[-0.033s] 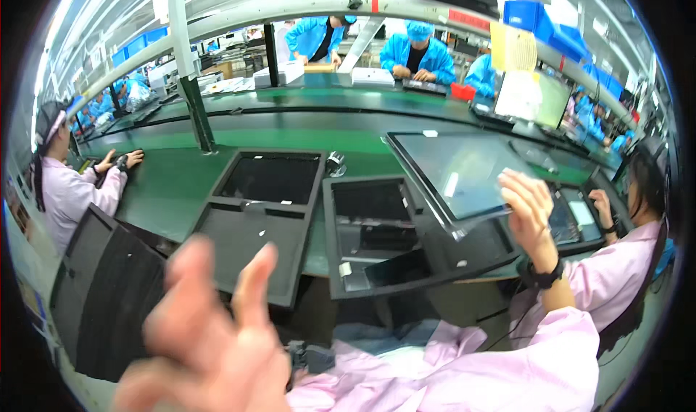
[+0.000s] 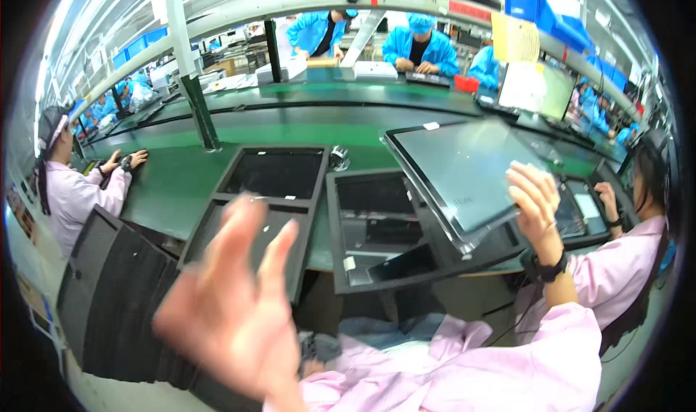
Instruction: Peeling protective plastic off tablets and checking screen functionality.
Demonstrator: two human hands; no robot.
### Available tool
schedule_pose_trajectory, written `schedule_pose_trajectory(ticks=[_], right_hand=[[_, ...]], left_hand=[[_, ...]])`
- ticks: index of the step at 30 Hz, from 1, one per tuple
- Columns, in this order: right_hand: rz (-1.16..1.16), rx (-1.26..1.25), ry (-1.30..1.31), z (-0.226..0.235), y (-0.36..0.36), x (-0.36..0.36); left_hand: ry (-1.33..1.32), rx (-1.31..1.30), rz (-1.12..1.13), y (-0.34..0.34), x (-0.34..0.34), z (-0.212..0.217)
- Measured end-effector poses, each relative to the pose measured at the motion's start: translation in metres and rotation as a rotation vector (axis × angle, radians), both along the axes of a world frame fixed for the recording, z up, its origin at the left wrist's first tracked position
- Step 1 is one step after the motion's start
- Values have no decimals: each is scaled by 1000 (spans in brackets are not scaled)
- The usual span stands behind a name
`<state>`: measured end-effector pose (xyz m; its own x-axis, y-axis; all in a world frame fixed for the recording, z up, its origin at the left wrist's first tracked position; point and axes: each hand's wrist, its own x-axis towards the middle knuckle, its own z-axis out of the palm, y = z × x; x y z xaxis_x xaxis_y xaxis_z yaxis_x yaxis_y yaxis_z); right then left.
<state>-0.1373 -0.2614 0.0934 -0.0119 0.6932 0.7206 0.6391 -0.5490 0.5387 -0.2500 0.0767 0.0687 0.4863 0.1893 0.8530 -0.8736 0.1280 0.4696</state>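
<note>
My right hand [image 2: 535, 203] grips a flat glass screen panel [image 2: 449, 167] by its right edge. The panel is tilted above the right-hand black foam tray, with clear film showing along its lower edge. Close to the camera is my left hand [image 2: 239, 303], blurred, its thumb and fingers apart and nothing between them. It hides the lower part of the left foam tray [image 2: 319, 194], where a dark panel [image 2: 272, 174] lies in the far compartment. Inside the right foam tray [image 2: 341, 285] are dark panels, among them a small loose dark piece [image 2: 403, 263].
Stacked black foam trays [image 2: 127, 303] stand at the lower left. A small metal object [image 2: 338, 158] sits on the green bench [image 2: 167, 202] between the trays. Co-workers in pink [image 2: 83, 194] are on both sides. A post [image 2: 196, 107] rises from the bench at left.
My left hand has moved up and to the right, over the left foam tray. The screen panel has shifted slightly down and its glare has changed; my right hand still holds it.
</note>
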Motion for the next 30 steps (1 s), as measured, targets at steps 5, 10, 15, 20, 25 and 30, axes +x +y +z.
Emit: schedule_pose_trajectory(ticks=[5, 10, 15, 20, 25, 30], right_hand=[[157, -15, -31, -15, -22, 0], [226, 91, 29, -40, -32, 12], [-73, 648, 153, -39, -8, 34], [1209, 1474, 1798, -81, 3, 29], [1074, 1563, 1948, -105, 32, 33], [1086, 1517, 2073, -127, 32, 44]], left_hand=[[520, -148, -566, -41, 47, -31], [679, -348, -1228, -58, 56, -50], [788, -142, -846, -89, 48, -40], [738, 18, -687, -104, 43, -36], [742, -119, -973, -101, 45, -48], [734, -147, -1020, -100, 50, -70]])
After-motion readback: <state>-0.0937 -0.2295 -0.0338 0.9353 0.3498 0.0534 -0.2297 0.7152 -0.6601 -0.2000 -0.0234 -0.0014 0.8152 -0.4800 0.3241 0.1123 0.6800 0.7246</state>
